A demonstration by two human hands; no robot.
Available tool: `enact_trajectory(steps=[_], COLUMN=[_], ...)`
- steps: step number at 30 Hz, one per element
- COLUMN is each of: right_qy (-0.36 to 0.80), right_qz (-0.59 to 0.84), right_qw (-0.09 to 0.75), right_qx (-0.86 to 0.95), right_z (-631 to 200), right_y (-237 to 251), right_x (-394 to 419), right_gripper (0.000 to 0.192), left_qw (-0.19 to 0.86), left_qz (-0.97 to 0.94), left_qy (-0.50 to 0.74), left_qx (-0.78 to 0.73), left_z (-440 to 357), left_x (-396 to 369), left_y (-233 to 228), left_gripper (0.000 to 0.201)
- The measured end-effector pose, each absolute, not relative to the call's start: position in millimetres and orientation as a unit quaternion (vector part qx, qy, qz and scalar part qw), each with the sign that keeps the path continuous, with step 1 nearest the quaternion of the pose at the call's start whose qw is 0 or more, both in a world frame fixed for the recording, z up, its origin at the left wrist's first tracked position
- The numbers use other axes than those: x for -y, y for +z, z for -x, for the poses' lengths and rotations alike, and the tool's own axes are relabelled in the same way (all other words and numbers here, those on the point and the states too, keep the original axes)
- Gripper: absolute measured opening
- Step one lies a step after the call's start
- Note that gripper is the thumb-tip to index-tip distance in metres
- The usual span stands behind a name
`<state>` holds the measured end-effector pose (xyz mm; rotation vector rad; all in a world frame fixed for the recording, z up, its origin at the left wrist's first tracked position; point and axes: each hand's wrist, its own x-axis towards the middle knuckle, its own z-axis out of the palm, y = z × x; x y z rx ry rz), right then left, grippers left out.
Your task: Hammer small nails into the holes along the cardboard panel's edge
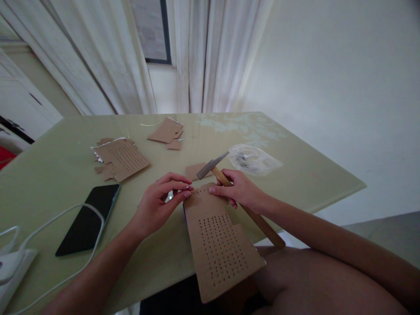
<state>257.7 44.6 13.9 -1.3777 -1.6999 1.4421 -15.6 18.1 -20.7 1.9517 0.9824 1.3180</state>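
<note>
Two hands at perforated cardboard [219, 245] top edge: left hand [157, 203] pinching it, right hand [241, 190] gripping hammer [229, 183].

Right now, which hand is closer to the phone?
Left. The left hand is just right of the phone, at the cardboard's edge; the right hand, holding the hammer, is farther right.

Two hole-punched cardboard sheets [220, 245] [123, 158] – one hammer [229, 183], one phone [88, 218], one clear plastic bag [252, 159] – several small cardboard scraps [166, 131].
</note>
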Motion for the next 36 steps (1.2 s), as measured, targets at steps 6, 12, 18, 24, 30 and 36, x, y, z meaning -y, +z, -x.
enact_trajectory(steps=[6, 12, 18, 24, 30, 36], right_qy=[0.528, 0.53, 0.517, 0.395, 0.214, 0.191], right_qz=[0.513, 0.511, 0.518, 0.526, 0.46, 0.47], right_qw=[0.259, 0.26, 0.247, 0.201, 0.266, 0.139], right_qx=[0.625, 0.625, 0.635, 0.726, 0.819, 0.85], right_z=[-258.1, -257.9, -258.0, -260.7, -255.3, -241.7], right_y=[11.7, 12.8, 14.7, 34.8, 87.5, 106.0], right_x=[-45.2, -44.4, -42.8, -46.0, -29.9, -9.7], right_gripper=[0.048, 0.049, 0.043, 0.036, 0.035, 0.027], left_qw=[0.287, 0.273, 0.227, 0.206, 0.229, 0.226], left_qz=[-0.731, -0.734, -0.761, -0.771, -0.772, -0.778], left_qy=[0.503, 0.505, 0.486, 0.486, 0.483, 0.469], left_qx=[-0.361, -0.362, -0.364, -0.355, -0.344, -0.352], left_z=[14.0, 12.3, 11.8, 10.7, 10.5, 12.1], left_x=[-18.3, -18.3, -15.7, -15.5, -15.3, -16.7], left_y=[-21.3, -18.0, -15.8, -18.4, -16.1, -16.0], left_gripper=[0.008, 0.009, 0.01, 0.01, 0.01, 0.011])
